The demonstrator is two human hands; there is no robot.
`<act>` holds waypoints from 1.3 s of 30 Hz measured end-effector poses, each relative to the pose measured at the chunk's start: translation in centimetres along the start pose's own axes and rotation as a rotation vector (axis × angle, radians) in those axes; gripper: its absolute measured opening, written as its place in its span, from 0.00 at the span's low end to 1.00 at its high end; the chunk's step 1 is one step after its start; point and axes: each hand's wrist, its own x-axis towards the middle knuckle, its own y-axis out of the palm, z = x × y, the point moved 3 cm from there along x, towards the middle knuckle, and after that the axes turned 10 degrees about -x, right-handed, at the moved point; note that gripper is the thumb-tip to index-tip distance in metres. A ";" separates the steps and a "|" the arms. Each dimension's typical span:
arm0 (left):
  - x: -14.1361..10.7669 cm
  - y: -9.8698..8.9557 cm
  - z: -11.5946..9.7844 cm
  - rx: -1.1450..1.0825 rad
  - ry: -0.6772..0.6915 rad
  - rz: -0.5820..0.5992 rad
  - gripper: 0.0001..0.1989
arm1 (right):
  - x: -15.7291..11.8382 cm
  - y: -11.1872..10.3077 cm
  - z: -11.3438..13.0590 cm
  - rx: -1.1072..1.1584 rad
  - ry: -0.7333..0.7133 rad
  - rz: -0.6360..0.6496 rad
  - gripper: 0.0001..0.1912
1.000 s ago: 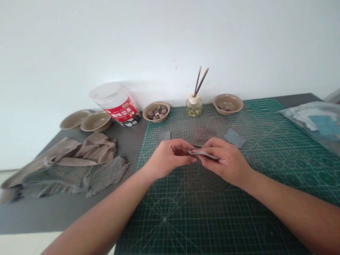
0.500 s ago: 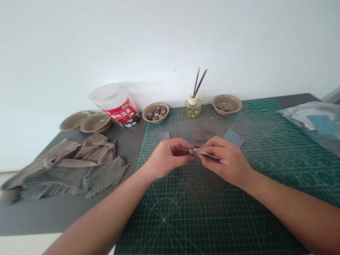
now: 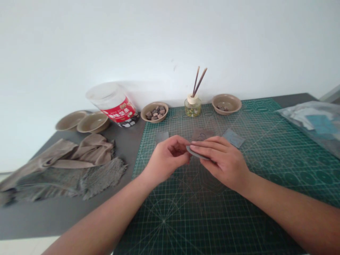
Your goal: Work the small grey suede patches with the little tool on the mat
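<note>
My right hand [image 3: 228,161] grips a thin, bent piece of grey sandpaper [image 3: 197,154] between thumb and fingers. My left hand [image 3: 166,156] is closed in a pinch at the sandpaper's left end; its fingertips hide whatever is between them. Both hands meet above the green cutting mat [image 3: 164,230]. Just behind them lie a brown square sheet [image 3: 200,133] with handwriting on it, a blue-grey square [image 3: 233,137] to the right and a grey square [image 3: 162,136] to the left, each partly covered or close to the hands.
Along the wall stand a bowl of small stones [image 3: 156,114], a reed diffuser [image 3: 192,107], a bowl with a few stones [image 3: 227,103], a tilted plastic tub [image 3: 117,109] and two bowls [image 3: 94,123]. Crumpled cloths [image 3: 77,170] lie left, a plastic bag [image 3: 316,120] right.
The sandpaper has tilted, showing more of its grey face, and my right fingers now lie flatter over it. My left fingertips have shifted slightly left.
</note>
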 end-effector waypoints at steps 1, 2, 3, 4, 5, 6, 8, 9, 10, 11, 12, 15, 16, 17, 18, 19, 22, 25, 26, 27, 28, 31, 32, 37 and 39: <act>0.0 0.0 0.1 0.014 -0.003 -0.002 0.07 | 0.0 0.0 0.1 -0.017 -0.023 -0.002 0.20; -0.1 0.0 0.1 0.030 -0.004 -0.002 0.06 | 0.0 -0.1 0.1 -0.034 -0.047 0.002 0.20; -0.1 0.0 0.2 0.046 -0.003 -0.003 0.05 | 0.0 -0.1 0.1 -0.050 -0.065 0.011 0.20; -0.2 -0.1 0.2 0.062 -0.001 -0.005 0.04 | 0.0 -0.1 0.1 -0.066 -0.076 0.021 0.20; -0.2 -0.1 0.3 0.075 0.002 -0.008 0.04 | 0.0 -0.2 0.0 -0.083 -0.077 0.031 0.20; -0.3 -0.1 0.3 0.086 0.003 -0.009 0.04 | 0.0 -0.2 -0.1 -0.100 -0.071 0.040 0.20; -0.4 -0.1 0.2 0.100 0.014 -0.017 0.03 | -0.1 -0.3 -0.1 -0.130 -0.073 0.053 0.21; -0.4 -0.1 0.1 0.105 0.023 -0.025 0.04 | -0.1 -0.3 -0.1 -0.138 -0.086 0.056 0.21; -0.5 -0.1 0.1 0.110 0.034 -0.036 0.04 | -0.1 -0.3 0.0 -0.145 -0.104 0.063 0.22; -0.5 -0.1 0.1 0.116 0.042 -0.049 0.04 | -0.2 -0.3 0.1 -0.154 -0.118 0.068 0.22; -0.5 -0.1 0.1 0.125 0.045 -0.061 0.05 | -0.2 -0.4 0.1 -0.168 -0.120 0.073 0.22; -0.6 -0.1 0.2 0.154 0.045 -0.080 0.06 | -0.2 -0.4 0.2 -0.207 -0.082 0.073 0.23; -0.7 0.0 0.2 0.159 0.052 -0.082 0.06 | -0.2 -0.4 0.2 -0.207 -0.078 0.067 0.23; -0.7 0.0 0.2 0.161 0.064 -0.085 0.06 | -0.2 -0.4 0.2 -0.200 -0.081 0.060 0.23; -0.8 0.1 0.1 0.160 0.078 -0.091 0.06 | -0.2 -0.4 0.2 -0.193 -0.088 0.056 0.24; -0.9 0.1 0.0 0.154 0.090 -0.100 0.05 | -0.3 -0.4 0.1 -0.193 -0.087 0.057 0.24; -1.1 0.2 -0.3 0.108 0.117 -0.138 0.07 | -0.2 -0.2 -0.9 -0.235 -0.007 0.073 0.22; -1.1 0.1 -0.5 0.084 0.130 -0.156 0.08 | 0.1 -0.3 -1.5 -0.227 0.104 0.022 0.20; -1.1 0.0 -0.5 0.089 0.129 -0.158 0.08 | 0.2 -0.3 -1.4 -0.206 0.116 -0.006 0.21; -1.0 0.0 -0.4 0.097 0.129 -0.159 0.08 | 0.3 -0.4 -1.2 -0.183 0.109 -0.031 0.22; -0.9 -0.1 -0.3 0.105 0.129 -0.157 0.08 | 0.4 -0.4 -0.9 -0.162 0.084 -0.049 0.23; -0.7 0.0 0.0 0.145 0.145 -0.127 0.07 | 0.3 -0.3 0.3 -0.135 -0.037 -0.064 0.22; -0.7 0.0 0.1 0.161 0.152 -0.118 0.06 | 0.2 -0.2 0.6 -0.142 -0.070 -0.058 0.21; -0.7 0.0 0.3 0.206 0.162 -0.119 0.04 | -0.3 0.3 1.1 -0.216 -0.127 0.005 0.19; -0.7 -0.1 0.4 0.216 0.174 -0.119 0.04 | -0.4 0.4 1.2 -0.245 -0.149 0.014 0.20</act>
